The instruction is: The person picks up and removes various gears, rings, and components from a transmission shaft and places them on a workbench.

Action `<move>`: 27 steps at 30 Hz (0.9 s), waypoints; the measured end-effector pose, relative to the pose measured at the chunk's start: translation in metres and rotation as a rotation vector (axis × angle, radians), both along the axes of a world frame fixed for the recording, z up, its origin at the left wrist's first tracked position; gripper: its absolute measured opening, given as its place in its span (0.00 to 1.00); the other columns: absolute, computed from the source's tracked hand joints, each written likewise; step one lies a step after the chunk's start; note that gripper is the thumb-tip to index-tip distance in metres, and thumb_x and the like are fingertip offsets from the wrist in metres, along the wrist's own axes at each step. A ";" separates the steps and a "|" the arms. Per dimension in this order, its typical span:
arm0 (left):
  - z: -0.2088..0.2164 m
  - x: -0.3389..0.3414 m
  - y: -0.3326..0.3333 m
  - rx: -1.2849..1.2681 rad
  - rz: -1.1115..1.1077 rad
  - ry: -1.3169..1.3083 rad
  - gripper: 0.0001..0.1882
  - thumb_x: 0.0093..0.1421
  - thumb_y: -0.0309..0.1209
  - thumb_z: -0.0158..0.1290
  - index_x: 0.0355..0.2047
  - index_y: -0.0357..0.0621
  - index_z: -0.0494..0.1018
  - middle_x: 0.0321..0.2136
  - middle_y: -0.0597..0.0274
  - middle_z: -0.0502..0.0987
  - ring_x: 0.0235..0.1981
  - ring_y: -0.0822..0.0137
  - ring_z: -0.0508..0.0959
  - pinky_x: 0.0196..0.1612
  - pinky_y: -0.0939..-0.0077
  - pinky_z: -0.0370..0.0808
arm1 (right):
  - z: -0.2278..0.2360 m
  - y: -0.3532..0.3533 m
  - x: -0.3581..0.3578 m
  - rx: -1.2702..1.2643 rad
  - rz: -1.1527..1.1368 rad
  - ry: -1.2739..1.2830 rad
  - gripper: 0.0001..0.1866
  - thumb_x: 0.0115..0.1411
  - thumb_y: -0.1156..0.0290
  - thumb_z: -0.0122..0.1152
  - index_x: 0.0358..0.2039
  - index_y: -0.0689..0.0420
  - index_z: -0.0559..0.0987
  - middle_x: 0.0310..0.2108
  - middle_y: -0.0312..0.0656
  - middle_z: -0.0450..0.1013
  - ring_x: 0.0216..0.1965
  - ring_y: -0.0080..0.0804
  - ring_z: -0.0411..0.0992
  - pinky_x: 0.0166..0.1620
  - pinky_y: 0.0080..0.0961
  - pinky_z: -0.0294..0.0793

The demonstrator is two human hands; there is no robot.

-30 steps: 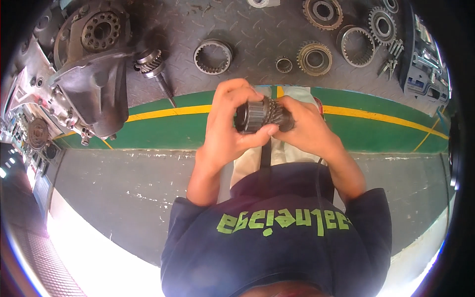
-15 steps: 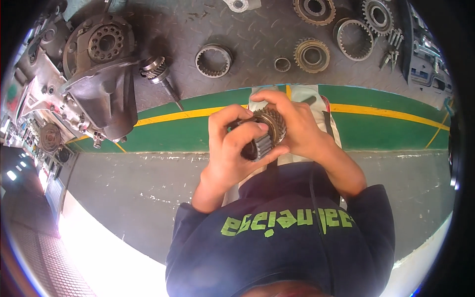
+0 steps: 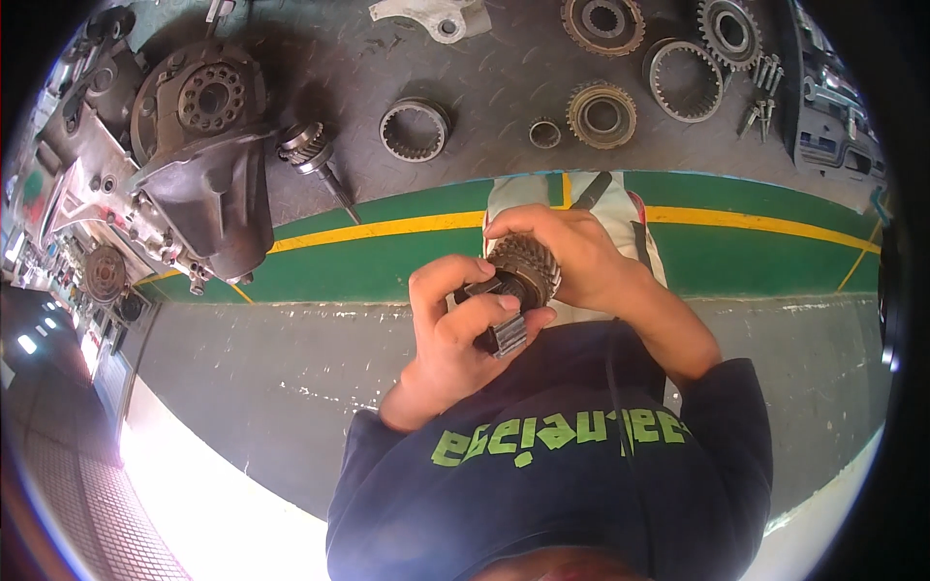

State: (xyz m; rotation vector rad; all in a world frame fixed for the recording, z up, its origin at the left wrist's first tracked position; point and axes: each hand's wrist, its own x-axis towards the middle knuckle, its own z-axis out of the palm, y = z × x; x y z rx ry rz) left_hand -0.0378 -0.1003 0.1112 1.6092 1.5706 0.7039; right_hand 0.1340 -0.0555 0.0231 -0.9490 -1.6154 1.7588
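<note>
In front of my body, my left hand grips a toothed hub, fingers and thumb round its rim. Right beside it, a helical gear is held in my right hand, whose fingers curl over the far side. The two parts sit against or very near each other, with a dark inner section showing between them. My palms hide their outer sides, so whether they are joined cannot be made out.
On the dark metal bench lie a toothed ring, a small ring, a bronze-coloured gear, a larger ring, several bolts and a pinion shaft. A heavy differential housing stands at left.
Both hands have come slightly nearer my body. The toothed hub has shifted away from the helical gear, exposing more of the dark section between them. More of a pale metal bracket shows at the top.
</note>
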 end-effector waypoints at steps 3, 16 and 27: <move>0.005 0.003 0.003 -0.017 -0.018 0.048 0.37 0.42 0.32 0.80 0.48 0.51 0.67 0.50 0.51 0.67 0.47 0.57 0.75 0.48 0.63 0.78 | -0.001 0.001 0.002 0.005 0.003 0.017 0.35 0.41 0.82 0.75 0.52 0.53 0.74 0.38 0.40 0.81 0.35 0.46 0.82 0.35 0.36 0.80; 0.006 0.007 0.002 -0.169 0.042 0.244 0.46 0.41 0.52 0.76 0.53 0.43 0.66 0.47 0.52 0.69 0.51 0.53 0.71 0.53 0.59 0.73 | 0.006 -0.003 -0.010 0.120 -0.024 -0.122 0.26 0.51 0.73 0.71 0.50 0.53 0.71 0.29 0.42 0.81 0.28 0.45 0.82 0.28 0.36 0.77; 0.011 -0.002 0.005 -0.210 0.066 -0.041 0.39 0.49 0.33 0.75 0.58 0.37 0.69 0.55 0.45 0.70 0.55 0.49 0.74 0.56 0.60 0.75 | 0.007 0.002 -0.006 0.086 -0.040 -0.093 0.31 0.45 0.78 0.72 0.51 0.54 0.71 0.29 0.44 0.81 0.30 0.48 0.81 0.30 0.38 0.78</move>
